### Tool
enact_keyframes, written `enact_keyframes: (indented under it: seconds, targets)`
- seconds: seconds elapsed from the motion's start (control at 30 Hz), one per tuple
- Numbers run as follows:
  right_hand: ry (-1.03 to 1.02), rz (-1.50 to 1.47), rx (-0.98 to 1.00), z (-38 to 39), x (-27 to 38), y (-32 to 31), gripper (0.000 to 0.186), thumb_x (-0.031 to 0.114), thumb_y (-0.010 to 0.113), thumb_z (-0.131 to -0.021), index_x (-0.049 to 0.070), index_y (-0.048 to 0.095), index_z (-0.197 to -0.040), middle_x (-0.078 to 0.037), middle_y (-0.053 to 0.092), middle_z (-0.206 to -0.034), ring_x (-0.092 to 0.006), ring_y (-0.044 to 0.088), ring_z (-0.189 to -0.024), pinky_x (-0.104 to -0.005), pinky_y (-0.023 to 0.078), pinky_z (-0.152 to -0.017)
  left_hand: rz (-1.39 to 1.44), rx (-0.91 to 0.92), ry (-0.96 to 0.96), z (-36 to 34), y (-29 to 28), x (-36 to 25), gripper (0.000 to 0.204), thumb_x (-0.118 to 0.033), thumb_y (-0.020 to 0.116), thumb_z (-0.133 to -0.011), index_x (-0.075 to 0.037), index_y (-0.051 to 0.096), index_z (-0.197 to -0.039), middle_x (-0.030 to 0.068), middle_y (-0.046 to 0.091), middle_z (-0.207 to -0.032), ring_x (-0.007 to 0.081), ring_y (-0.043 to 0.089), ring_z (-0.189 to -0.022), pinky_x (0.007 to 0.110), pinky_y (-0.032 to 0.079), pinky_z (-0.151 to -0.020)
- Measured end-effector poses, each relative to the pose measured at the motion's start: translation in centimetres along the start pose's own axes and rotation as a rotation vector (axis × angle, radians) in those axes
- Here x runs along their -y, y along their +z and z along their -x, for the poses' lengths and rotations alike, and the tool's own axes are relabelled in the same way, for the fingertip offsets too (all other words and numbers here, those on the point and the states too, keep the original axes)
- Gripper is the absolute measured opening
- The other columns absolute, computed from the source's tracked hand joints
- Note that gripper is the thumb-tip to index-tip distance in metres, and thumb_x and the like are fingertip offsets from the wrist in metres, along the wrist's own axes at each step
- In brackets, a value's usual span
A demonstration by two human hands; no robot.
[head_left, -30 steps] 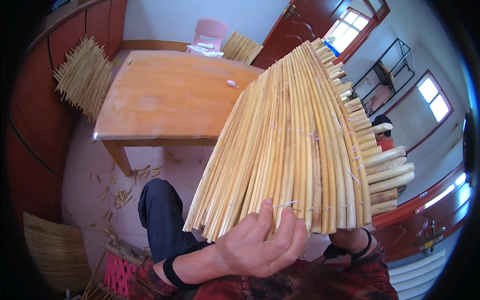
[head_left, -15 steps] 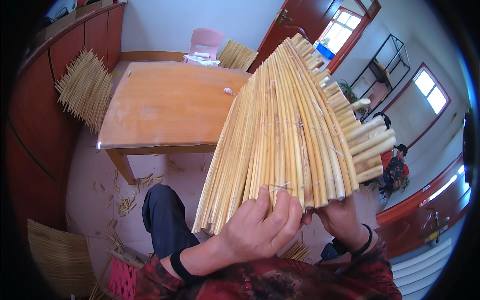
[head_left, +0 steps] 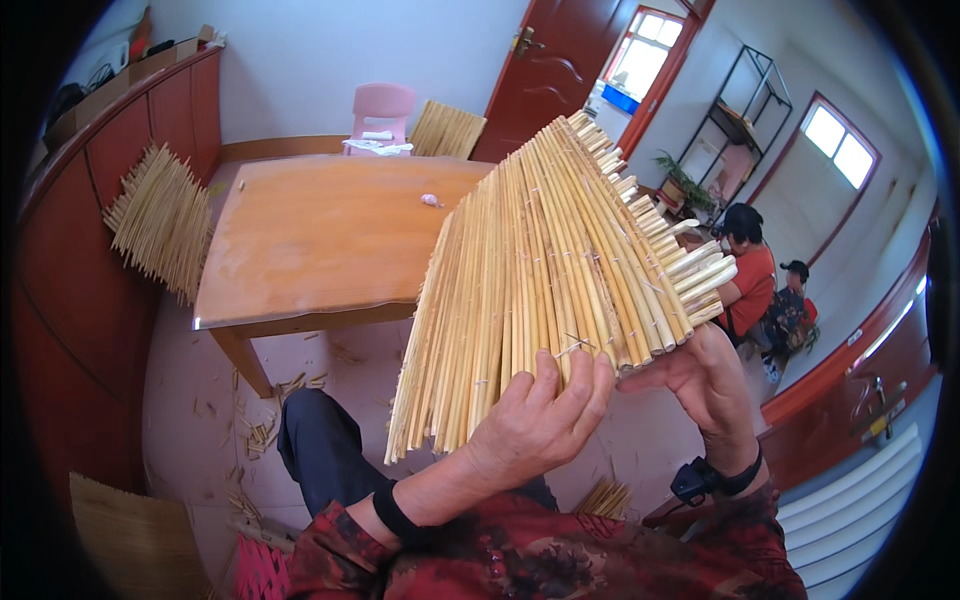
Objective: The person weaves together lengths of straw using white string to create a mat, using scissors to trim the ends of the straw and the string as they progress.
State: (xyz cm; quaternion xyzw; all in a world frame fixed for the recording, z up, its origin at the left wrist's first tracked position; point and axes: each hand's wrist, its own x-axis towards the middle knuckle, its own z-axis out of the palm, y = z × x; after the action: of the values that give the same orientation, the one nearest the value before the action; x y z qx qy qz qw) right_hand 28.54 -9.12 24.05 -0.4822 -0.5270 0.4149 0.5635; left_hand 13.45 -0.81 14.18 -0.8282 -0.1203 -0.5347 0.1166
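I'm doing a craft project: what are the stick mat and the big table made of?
Stick mat: probably dried plant stalks, smooth, slightly shiny; they're straw-coloured with round cut ends.
Table: perhaps varnished wood, orange-brown with pale, worn-looking patches.

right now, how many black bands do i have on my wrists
2: one black band on the wrist behind your left hand, another band behind your right hand. Your sleeves could hide more.
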Motion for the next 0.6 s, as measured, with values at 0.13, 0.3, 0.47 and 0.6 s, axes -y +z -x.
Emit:
enact_keyframes:
  seconds: [0.13, 0.3, 0.47, 0.6]
  targets:
    - [0.095, 0.087, -0.184, 0.1, -0.2, -0.4, 0.05, 0.022, 0.042, -0.088, -0.008, 0.029, -0.126, -0.02, 0.05, -0.115, -0.0283, 0.058, -0.095, -0.0388, 0.056, -0.068, 0.041, 0.107, 0.001, 0.1, 0.7, -0.8, 0.043, -0.013, 0.055, -0.072, 0.003, 0.05, -0.112, 0.0159, 0.054, -0.104, 0.0277, 0.056, -0.087, 0.031, 0.044, -0.062]
    - [0.036, -0.143, -0.26, 0.7, -1.5, -3.1, 0.04, 0.016, 0.043, -0.088, -0.008, 0.039, -0.119, -0.015, 0.055, -0.106, -0.023, 0.06, -0.089, -0.0378, 0.055, -0.068, -0.054, 0.195, -0.111, 3.4, 0.6, -0.5, 0.042, -0.02, 0.053, -0.079, -0.005, 0.048, -0.118, 0.0135, 0.051, -0.118, 0.0275, 0.055, -0.095, 0.041, 0.046, -0.075]
    - [0.025, -0.077, -0.359, 1.7, -2.2, -3.9, 0.043, 0.014, 0.042, -0.085, -0.009, 0.036, -0.121, -0.017, 0.05, -0.115, -0.0245, 0.054, -0.101, -0.039, 0.046, -0.084, 0.012, 0.287, -0.135, 3.7, 0.0, -0.3, 0.04, -0.014, 0.053, -0.078, -0.001, 0.048, -0.116, 0.0163, 0.05, -0.117, 0.0305, 0.052, -0.102, 0.044, 0.041, -0.082]
    - [-0.03, -0.129, -0.322, 2.0, -3.2, -5.8, 0.049, 0.013, 0.042, -0.083, -0.009, 0.031, -0.126, -0.019, 0.044, -0.125, -0.025, 0.045, -0.115, -0.0372, 0.033, -0.098, 0.014, 0.338, -0.07, 2.6, -0.5, -0.2, 0.034, -0.013, 0.052, -0.077, 0.0, 0.052, -0.109, 0.015, 0.052, -0.114, 0.0317, 0.052, -0.101, 0.044, 0.042, -0.082]
